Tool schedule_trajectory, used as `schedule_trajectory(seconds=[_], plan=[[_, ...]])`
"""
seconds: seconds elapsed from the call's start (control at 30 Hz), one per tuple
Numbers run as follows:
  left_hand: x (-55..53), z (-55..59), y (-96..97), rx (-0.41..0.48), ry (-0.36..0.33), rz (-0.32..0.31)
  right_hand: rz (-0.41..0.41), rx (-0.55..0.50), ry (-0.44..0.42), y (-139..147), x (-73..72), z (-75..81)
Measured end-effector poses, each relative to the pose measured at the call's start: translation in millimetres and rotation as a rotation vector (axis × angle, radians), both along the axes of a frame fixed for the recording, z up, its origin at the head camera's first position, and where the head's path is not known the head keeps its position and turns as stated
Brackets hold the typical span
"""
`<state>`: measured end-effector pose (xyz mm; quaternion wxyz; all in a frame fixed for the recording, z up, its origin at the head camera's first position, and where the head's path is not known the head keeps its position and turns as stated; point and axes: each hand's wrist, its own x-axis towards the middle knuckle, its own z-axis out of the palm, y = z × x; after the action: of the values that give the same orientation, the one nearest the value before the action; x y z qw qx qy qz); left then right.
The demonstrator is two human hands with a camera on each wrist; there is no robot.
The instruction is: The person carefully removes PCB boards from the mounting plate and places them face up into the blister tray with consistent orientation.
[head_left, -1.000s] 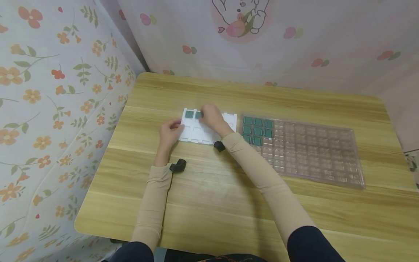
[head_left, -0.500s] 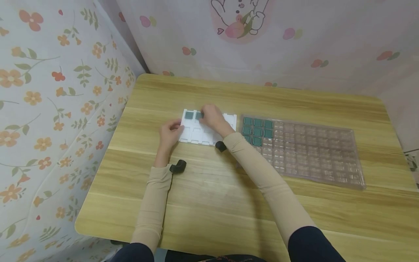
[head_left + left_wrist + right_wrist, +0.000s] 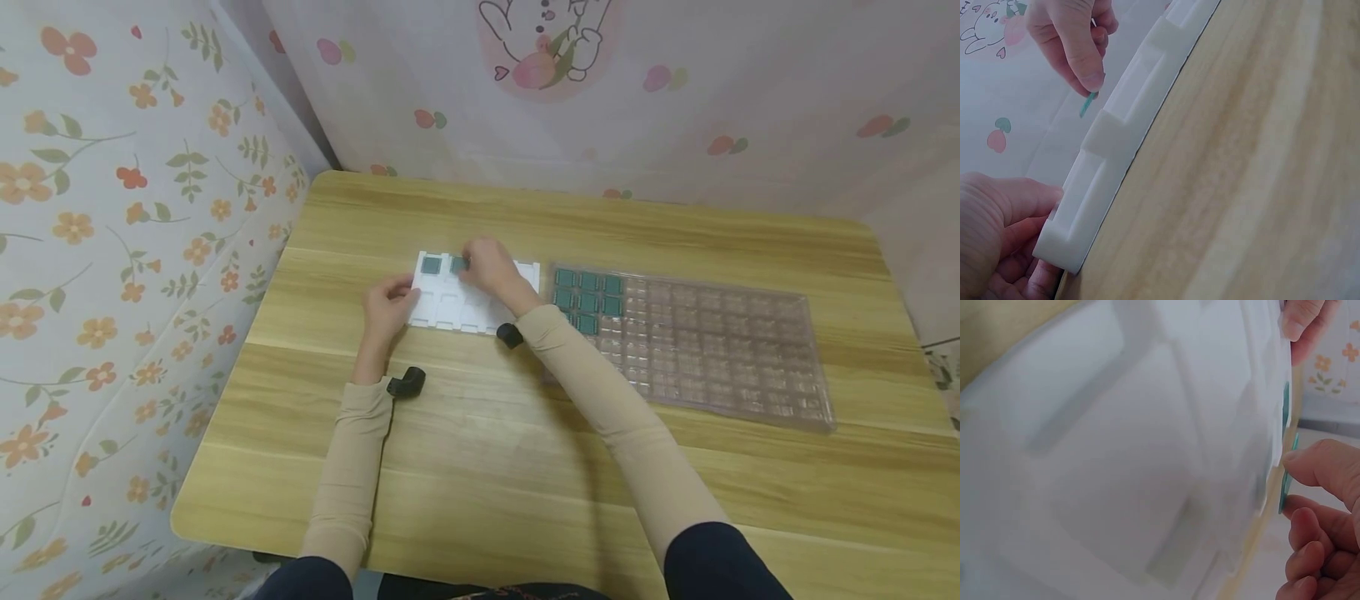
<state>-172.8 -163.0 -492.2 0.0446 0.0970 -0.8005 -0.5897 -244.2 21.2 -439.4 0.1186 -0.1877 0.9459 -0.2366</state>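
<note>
A white tray [image 3: 431,308] with shallow square pockets lies on the table, one green square chip [image 3: 431,265] sitting in its far left pocket. My left hand [image 3: 386,312] grips the tray's left end, with the thumb at the rim and fingers at the side in the left wrist view. My right hand [image 3: 489,265] is over the tray's far row. It pinches a second thin green chip [image 3: 1087,105] by its edge between thumb and index finger, and the piece appears tilted in the left wrist view. The right hand's other fingers [image 3: 1307,550] are curled.
Right of the white tray lies a long clear plastic tray [image 3: 720,350] with many small compartments. Several green chips [image 3: 589,302] fill its far left corner. Floral and cartoon-print curtains [image 3: 360,100] border the wooden table [image 3: 465,467] at the left and back.
Little differs. My right hand has edged slightly to the right with the chip, so a bit more green shows beside its fingertips. The left hand keeps its grip on the white tray.
</note>
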Motion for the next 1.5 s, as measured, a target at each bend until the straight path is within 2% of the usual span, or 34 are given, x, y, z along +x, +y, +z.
schedule_trajectory(seconds=[0.63, 1.1, 1.5], plan=[[1.0, 2.4, 0.9, -0.016, 0.004, -0.004, -0.004, -0.067, -0.012, 13.2, 11.8, 14.7], [2.0, 3.7, 1.6, -0.009, 0.000, -0.008, -0.027, -0.036, -0.011, 20.5, 20.4, 23.6], [2.0, 4.3, 3.0, -0.002, -0.017, 0.003, -0.024, -0.048, 0.023, 29.2, 31.4, 28.5]])
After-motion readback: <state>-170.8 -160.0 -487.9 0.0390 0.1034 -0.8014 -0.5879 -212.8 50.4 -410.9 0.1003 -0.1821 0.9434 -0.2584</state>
